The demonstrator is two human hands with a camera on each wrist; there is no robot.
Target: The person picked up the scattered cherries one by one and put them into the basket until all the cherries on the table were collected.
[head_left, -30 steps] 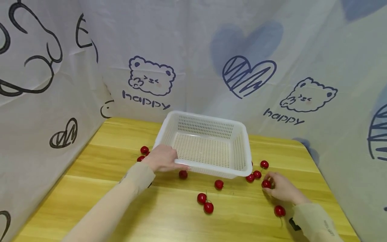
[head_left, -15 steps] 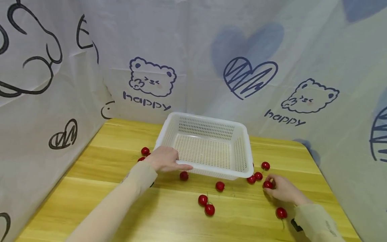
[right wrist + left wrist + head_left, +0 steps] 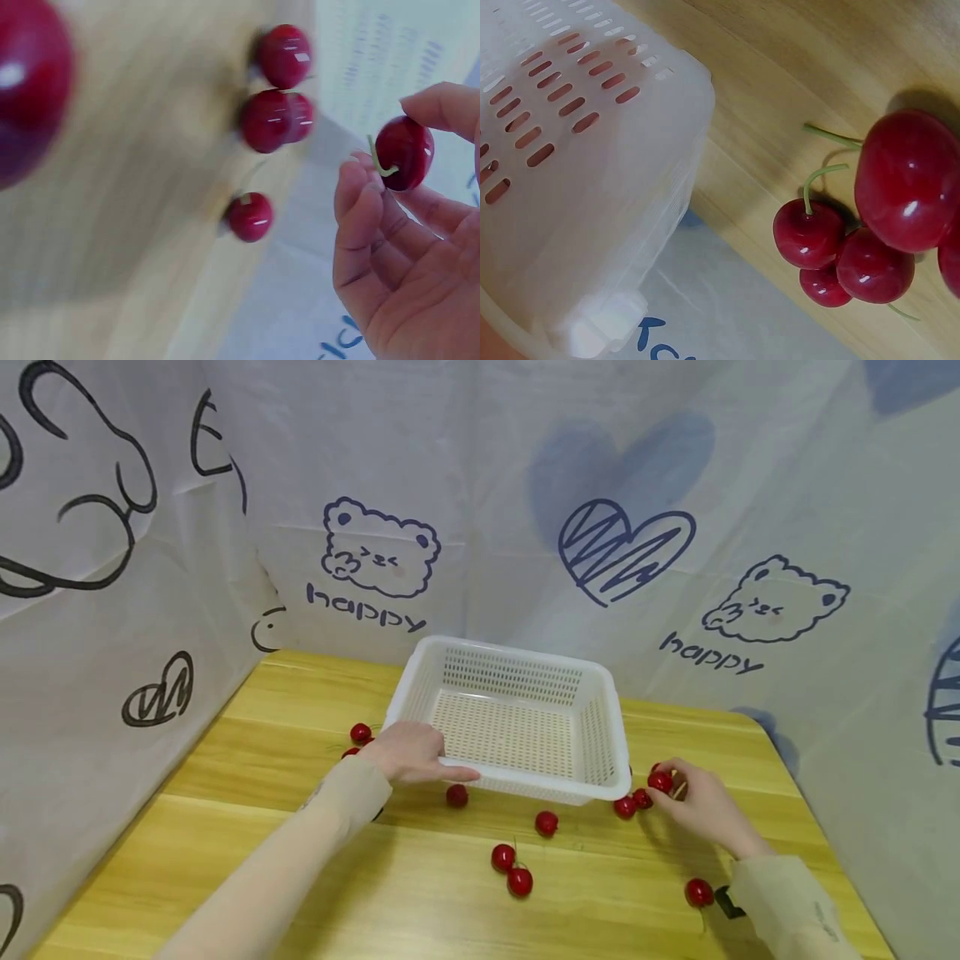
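Note:
My left hand (image 3: 408, 753) grips the near left corner of a white perforated plastic basket (image 3: 510, 731), thumb along its front rim. Fingers show through the slots of the basket wall (image 3: 600, 172) in the left wrist view. To the right of the basket, my right hand (image 3: 708, 814) pinches a red cherry (image 3: 405, 154) with a short green stem between thumb and fingertips. In the head view this held cherry (image 3: 660, 782) overlaps another one behind it. Two more cherries (image 3: 626, 807) lie by the basket's near right corner. No cherries show inside the basket.
Below the basket lie a single cherry (image 3: 547, 823) and a touching pair (image 3: 503, 857). One cherry (image 3: 698, 892) sits near the right sleeve, another (image 3: 457, 795) under the front rim. Several more cherries (image 3: 907, 180) cluster left of the basket. A printed cloth (image 3: 495, 468) encloses the wooden table (image 3: 435, 902).
My right hand has moved away from me toward the back of the table, carrying the cherry off its former spot. The left hand and basket stay in place.

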